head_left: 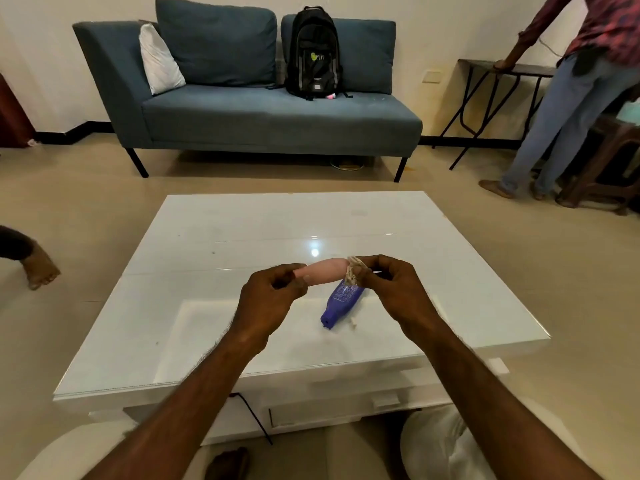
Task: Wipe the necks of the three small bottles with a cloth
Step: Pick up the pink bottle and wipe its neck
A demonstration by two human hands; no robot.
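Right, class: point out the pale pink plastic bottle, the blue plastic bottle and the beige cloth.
Pale pink plastic bottle [323, 270], head view: middle of its body, between the hands.
Blue plastic bottle [341, 303], head view: its body, lying on the table.
Beige cloth [353, 271], head view: bunched part in the right hand.

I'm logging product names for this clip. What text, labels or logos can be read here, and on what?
Blue bottle lying on the white table: white print, too blurred to read.
Black backpack on the sofa: green logo and a small patch, unreadable.
Pink bottle: no print visible.
Nothing is legible.
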